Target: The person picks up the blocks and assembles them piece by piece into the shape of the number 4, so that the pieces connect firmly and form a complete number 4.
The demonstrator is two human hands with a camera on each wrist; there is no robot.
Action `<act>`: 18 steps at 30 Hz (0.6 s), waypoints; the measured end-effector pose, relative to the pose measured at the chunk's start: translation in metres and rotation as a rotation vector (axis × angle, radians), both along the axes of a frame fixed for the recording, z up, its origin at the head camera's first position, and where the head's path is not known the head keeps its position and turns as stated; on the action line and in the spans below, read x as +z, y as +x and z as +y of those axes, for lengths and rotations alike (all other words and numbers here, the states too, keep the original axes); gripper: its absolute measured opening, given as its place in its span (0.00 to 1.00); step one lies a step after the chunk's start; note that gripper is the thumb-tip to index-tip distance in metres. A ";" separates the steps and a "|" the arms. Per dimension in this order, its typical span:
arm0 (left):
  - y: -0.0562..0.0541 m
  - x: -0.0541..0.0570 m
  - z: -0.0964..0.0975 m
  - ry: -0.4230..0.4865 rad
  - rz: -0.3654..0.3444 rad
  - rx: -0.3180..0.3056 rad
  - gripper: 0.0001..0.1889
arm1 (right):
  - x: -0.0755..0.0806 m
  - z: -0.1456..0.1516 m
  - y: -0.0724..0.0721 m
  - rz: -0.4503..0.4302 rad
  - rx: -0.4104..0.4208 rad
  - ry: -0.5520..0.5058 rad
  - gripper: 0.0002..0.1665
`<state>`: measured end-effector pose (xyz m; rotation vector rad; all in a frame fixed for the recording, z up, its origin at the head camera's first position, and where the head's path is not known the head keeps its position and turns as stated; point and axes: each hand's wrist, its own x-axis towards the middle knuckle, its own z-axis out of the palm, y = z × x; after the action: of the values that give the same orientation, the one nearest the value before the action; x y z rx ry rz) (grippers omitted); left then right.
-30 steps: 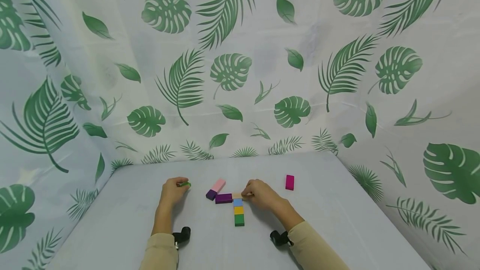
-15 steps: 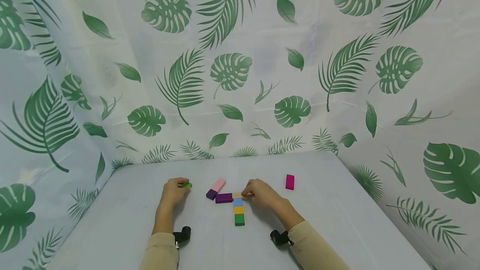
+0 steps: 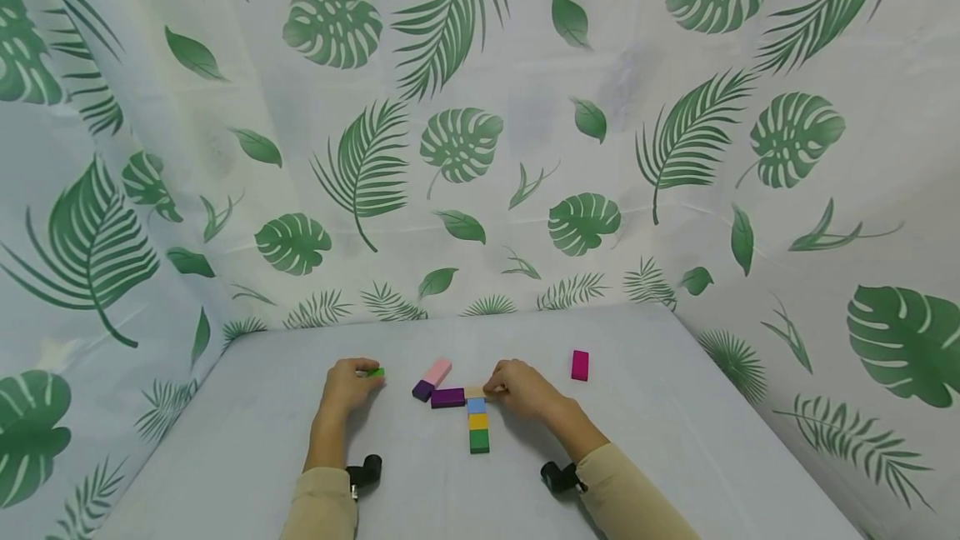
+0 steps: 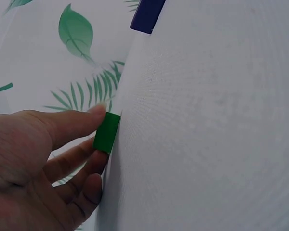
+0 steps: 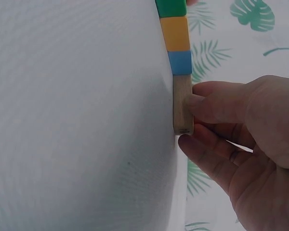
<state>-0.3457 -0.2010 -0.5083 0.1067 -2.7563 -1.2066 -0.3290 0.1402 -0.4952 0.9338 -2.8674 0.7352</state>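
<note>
My left hand [image 3: 351, 384] pinches a bright green block [image 4: 106, 133] between thumb and fingers, at the left part of the table. My right hand [image 3: 523, 388] grips a plain wooden block [image 5: 182, 104], its thumb on the side and a fingertip at the end. That block joins the far end of a row with a blue block [image 3: 477, 406], a yellow block [image 3: 477, 421] and a dark green block [image 3: 479, 442]. Left of the wooden block lies a long purple block [image 3: 447, 398]. Beside it are a small dark purple block [image 3: 423, 391] and a slanted pink block [image 3: 437, 372].
A magenta block [image 3: 580, 365] lies apart, beyond the right hand. The white table [image 3: 420, 490] meets a leaf-printed curtain [image 3: 517, 273] at its back and sides. Each wrist carries a black camera, such as the left wrist's camera [image 3: 367, 470].
The bright green block shows a little more past the left fingertips and has shifted slightly right. My right hand and the blocks on the table stay in place.
</note>
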 end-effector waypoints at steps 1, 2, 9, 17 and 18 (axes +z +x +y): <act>0.000 0.000 0.000 -0.001 0.001 -0.001 0.15 | 0.000 0.000 0.000 0.002 0.001 0.000 0.12; 0.000 0.000 0.000 0.000 -0.001 0.000 0.14 | 0.000 0.000 0.000 0.003 0.003 0.000 0.12; 0.000 0.001 0.001 0.007 -0.017 -0.002 0.14 | -0.003 0.000 -0.002 0.021 0.013 0.003 0.12; 0.000 0.003 0.001 0.014 -0.028 0.007 0.13 | -0.003 0.000 -0.002 0.029 0.012 0.007 0.12; 0.000 0.003 0.001 0.015 -0.028 0.008 0.13 | -0.003 0.000 -0.002 0.027 0.010 0.009 0.12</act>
<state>-0.3456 -0.1999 -0.5053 0.1371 -2.7677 -1.2334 -0.3312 0.1403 -0.4980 0.9527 -2.8476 0.7059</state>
